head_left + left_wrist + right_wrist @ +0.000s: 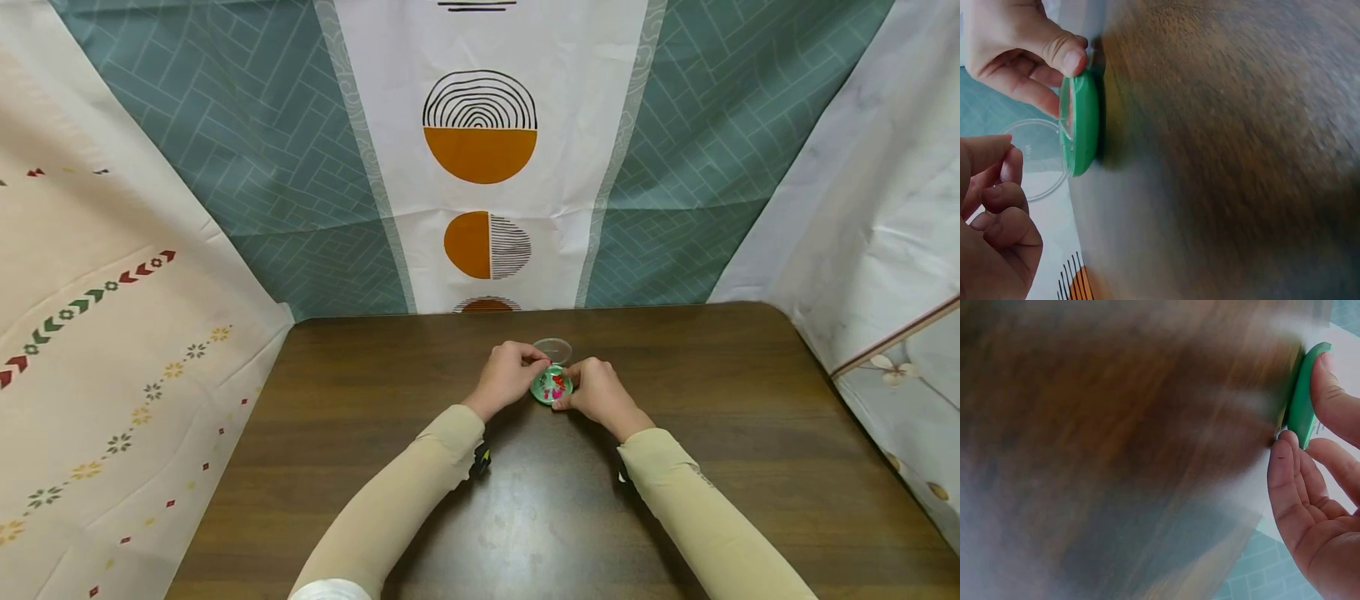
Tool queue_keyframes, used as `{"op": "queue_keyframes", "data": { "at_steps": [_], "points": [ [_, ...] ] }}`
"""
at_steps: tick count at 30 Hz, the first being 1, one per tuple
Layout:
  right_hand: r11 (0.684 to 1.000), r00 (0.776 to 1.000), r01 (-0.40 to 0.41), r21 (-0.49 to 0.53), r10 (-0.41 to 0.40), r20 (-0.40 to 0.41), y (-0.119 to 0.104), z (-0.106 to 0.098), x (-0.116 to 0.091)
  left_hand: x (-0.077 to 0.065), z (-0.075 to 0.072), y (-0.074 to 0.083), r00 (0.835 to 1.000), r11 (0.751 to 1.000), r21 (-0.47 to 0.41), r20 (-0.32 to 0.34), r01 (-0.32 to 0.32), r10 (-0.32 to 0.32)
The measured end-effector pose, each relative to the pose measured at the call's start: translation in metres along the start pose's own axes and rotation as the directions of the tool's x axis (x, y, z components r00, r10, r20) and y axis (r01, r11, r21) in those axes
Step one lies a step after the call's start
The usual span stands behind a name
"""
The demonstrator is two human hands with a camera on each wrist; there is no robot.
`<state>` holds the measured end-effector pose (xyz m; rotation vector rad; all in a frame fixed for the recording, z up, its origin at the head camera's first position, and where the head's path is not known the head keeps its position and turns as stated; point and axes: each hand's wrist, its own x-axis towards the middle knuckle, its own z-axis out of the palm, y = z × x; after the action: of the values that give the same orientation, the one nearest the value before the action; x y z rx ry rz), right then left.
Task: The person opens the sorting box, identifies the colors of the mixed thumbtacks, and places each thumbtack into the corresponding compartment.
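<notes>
A small round green case point(546, 396) with a clear hinged lid point(552, 342) sits on the table, its lid raised at the far side. Small red and pink pieces point(557, 393) lie inside it; their kind is too small to tell. My right hand point(600, 392) grips the case's right rim between thumb and fingers; in the right wrist view the green case point(1302, 397) shows edge-on. Just over the case's far left, my left hand point(508, 377) pinches a tiny red piece point(1009, 136) between thumb and index finger, mostly hidden by the fingertips.
The brown wooden table point(375, 367) extends around both hands. Behind it hangs a teal and white patterned cloth point(480, 292), with pale printed cloths at the left and right sides. A black wrist device point(480, 460) shows under the left cuff.
</notes>
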<state>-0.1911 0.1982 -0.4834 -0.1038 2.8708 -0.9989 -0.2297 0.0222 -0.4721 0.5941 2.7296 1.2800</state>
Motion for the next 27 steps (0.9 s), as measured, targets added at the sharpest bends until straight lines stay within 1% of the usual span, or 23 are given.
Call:
{"op": "queue_keyframes", "data": {
  "at_steps": [3,6,9,12,17,24,27],
  "points": [
    [1.0,1.0,0.001,0.004,-0.001,0.004,0.0,0.0,0.001,0.003,0.003,-0.001,1.0,1.0,0.006,0.014,0.011,-0.011],
    [1.0,1.0,0.004,0.004,-0.004,0.001,0.0,-0.001,0.001,0.006,0.005,-0.003,1.0,1.0,0.018,0.024,0.005,-0.006],
    [1.0,1.0,0.0,0.006,0.0,0.0,0.0,-0.001,0.001,0.007,0.008,-0.005,0.999,0.999,0.042,0.032,0.003,-0.004],
    [1.0,1.0,-0.007,0.002,0.007,-0.001,0.0,0.0,0.001,0.007,0.011,-0.006,0.999,0.998,0.069,0.042,0.016,-0.019],
    [1.0,1.0,-0.005,0.001,0.005,-0.005,-0.001,0.0,0.0,0.007,0.015,-0.004,0.999,0.992,0.126,0.038,0.019,-0.024],
    [1.0,1.0,0.01,0.0,-0.01,0.001,0.0,0.0,0.0,0.006,0.022,0.0,0.996,0.98,0.187,0.04,0.064,-0.073],
    [1.0,1.0,0.008,0.003,-0.008,0.006,0.0,-0.001,0.0,0.005,0.024,0.0,0.996,0.976,0.205,0.035,0.073,-0.082]
  ]
}}
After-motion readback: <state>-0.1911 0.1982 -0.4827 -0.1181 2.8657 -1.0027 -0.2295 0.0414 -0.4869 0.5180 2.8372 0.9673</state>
